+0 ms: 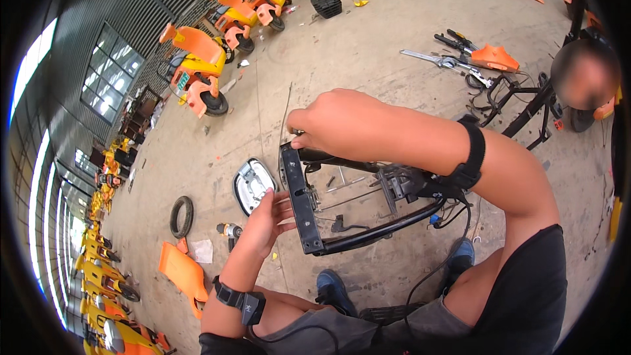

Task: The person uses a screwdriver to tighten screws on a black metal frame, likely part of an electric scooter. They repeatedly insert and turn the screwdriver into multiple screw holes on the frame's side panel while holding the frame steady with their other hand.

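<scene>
A black metal scooter frame (304, 207) lies in front of me, its flat end plate on the left and its tubes running right. My left hand (264, 223) rests beside the plate's outer side, fingers stretched out and touching its edge. At the plate's far corner, my right hand (328, 121) is closed, thumb and fingers pinched together. A small dark bit shows at its fingertips, too hidden to name. Inside the frame are a black mechanism (401, 184) with cables and, on the floor below, a black brake lever (347, 224) and thin metal rods.
Left of the frame lie an upturned scooter seat (254, 186), a tyre (181, 217), a power drill (230, 229) and an orange panel (182, 273). Pliers and cutters (453, 59) lie at the far right. Another person is at the right edge. Orange scooters (197, 59) stand at the back left.
</scene>
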Motion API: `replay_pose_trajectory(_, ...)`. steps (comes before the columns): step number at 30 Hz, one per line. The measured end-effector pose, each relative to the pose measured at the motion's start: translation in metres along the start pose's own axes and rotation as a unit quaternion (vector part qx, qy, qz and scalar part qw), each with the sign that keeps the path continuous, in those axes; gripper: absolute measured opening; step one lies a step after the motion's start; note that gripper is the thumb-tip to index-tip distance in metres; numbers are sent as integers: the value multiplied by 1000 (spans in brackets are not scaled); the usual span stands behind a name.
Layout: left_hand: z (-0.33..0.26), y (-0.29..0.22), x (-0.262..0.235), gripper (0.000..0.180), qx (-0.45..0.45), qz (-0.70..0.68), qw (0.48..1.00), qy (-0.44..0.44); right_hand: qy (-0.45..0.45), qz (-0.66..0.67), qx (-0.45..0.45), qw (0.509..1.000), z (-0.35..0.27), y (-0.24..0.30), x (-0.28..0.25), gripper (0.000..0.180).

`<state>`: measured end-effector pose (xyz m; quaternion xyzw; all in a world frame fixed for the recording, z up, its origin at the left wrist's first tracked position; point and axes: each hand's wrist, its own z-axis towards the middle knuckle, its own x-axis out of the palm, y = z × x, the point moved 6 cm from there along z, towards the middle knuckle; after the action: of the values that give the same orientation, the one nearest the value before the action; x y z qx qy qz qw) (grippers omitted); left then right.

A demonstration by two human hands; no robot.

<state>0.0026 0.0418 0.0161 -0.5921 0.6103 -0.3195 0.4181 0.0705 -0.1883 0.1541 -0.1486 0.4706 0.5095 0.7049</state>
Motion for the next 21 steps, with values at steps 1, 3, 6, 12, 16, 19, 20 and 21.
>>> replay_pose_trajectory(1, 11, 0, 5, 56, -7, -4, 1000, -1, 3, 15, 20, 1000, -2, -6, 2, 27)
replay_pose_trajectory(3, 31, 5, 17, 55, -14, -44, 999, 19, 11, 49, 57, 997, -5, -16, 10, 26)
replay_pose_trajectory(6, 46, 6, 39, 61, -18, -135, 988, 72, 55, 174, 125, 975, -8, -19, 12, 29)
replay_pose_trajectory(12, 51, 8, 55, 72, -67, -220, 969, 93, 49, 276, 124, 952, -4, -27, 24, 29)
replay_pose_trajectory(16, 49, 6, 54, 68, -59, -230, 968, 82, 72, 291, 114, 947, 8, -25, 39, 30)
replay_pose_trajectory(19, 51, 3, 56, 65, -62, -222, 970, 73, 67, 294, 100, 948, 13, -25, 50, 29)
replay_pose_trajectory(20, 50, 3, 55, 64, -59, -220, 971, 71, 61, 299, 101, 947, 15, -24, 51, 29)
replay_pose_trajectory(21, 50, 3, 53, 63, -56, -218, 972, 69, 55, 303, 102, 946, 16, -22, 52, 29)
